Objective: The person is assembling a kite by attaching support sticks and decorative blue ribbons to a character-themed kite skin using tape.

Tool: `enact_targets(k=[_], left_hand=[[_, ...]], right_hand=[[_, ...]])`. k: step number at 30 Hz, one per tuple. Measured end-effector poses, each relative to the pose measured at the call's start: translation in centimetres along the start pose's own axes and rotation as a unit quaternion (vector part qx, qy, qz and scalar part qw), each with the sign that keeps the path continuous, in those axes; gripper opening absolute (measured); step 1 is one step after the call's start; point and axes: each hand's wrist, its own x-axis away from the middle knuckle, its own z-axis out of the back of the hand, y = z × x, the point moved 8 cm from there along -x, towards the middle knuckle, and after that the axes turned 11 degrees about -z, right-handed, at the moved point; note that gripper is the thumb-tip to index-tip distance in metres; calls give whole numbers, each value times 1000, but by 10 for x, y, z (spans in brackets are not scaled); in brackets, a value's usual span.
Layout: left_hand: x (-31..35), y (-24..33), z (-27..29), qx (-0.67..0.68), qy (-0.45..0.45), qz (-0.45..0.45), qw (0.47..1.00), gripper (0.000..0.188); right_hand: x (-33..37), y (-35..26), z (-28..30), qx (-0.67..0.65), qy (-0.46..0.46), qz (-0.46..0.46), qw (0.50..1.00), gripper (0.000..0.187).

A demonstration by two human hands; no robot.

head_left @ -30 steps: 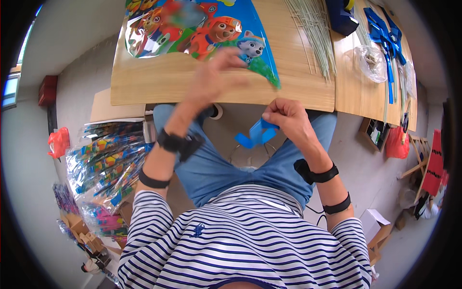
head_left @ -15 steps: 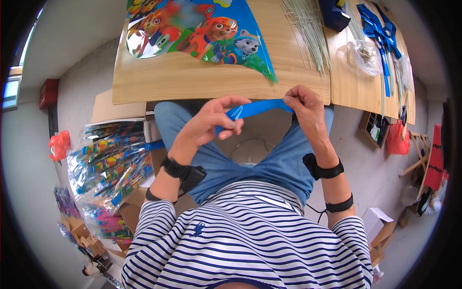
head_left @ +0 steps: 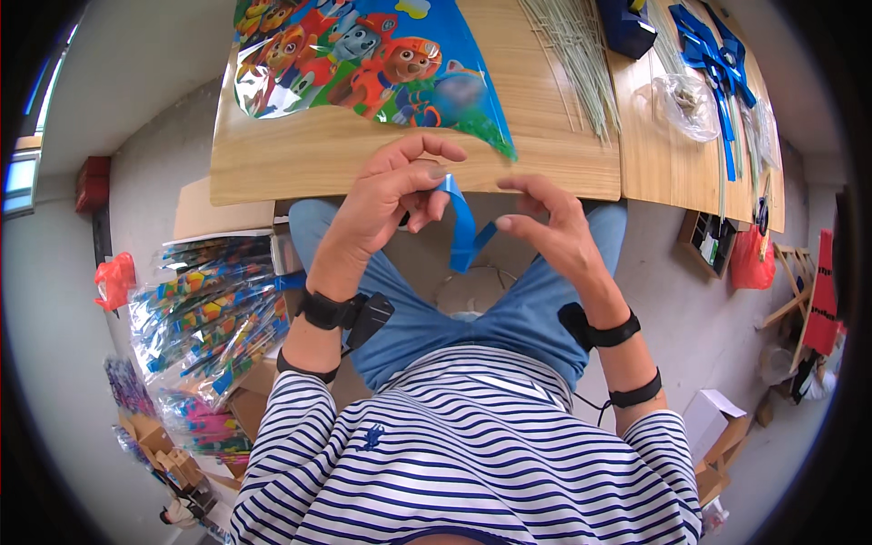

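A strip of blue ribbon hangs in a loose V over my lap, just off the near table edge. My left hand pinches its upper end between thumb and forefinger, the other fingers curled loosely. At the ribbon's other end is my right hand, its thumb and forefinger spread apart. The thumb tip is beside that end; whether it touches is hard to tell. Beyond both hands, a glossy plastic sheet printed with cartoon dogs lies on the wooden table, its green pointed corner nearest my hands.
Thin pale rods lie at the table's right side, near a dark blue box. Farther right are a clear plastic bag and blue straps. Bagged printed sheets are piled on the left. A red bag hangs at the right.
My right thumb and forefinger have spread apart. The ribbon, stretched between both hands before, now sags into a V. My left hand has moved up toward the table edge.
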Motion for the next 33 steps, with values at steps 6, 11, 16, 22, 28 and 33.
enact_targets(k=[6, 11, 16, 22, 28, 33], left_hand=[[-11, 6, -12, 24, 15, -4, 1000, 25], [-22, -2, -2, 69, 42, -24, 996, 29], [-32, -8, 14, 76, 151, -112, 979, 32], [-21, -29, -2, -373, 113, -192, 901, 30], [-27, -52, -48, -669, 1, -276, 690, 45], [-35, -70, -47, -678, -2, -259, 688, 47]], right_hand=[[4, -59, -25, -216, 27, 246, 945, 32], [-20, -17, -52, -335, -104, 28, 936, 15], [-31, 16, -62, -408, -147, -95, 896, 21], [-44, 56, -78, -483, -143, -198, 841, 23], [-41, 69, -84, -533, -144, -213, 806, 18], [-41, 79, -84, -534, -139, -212, 806, 16]])
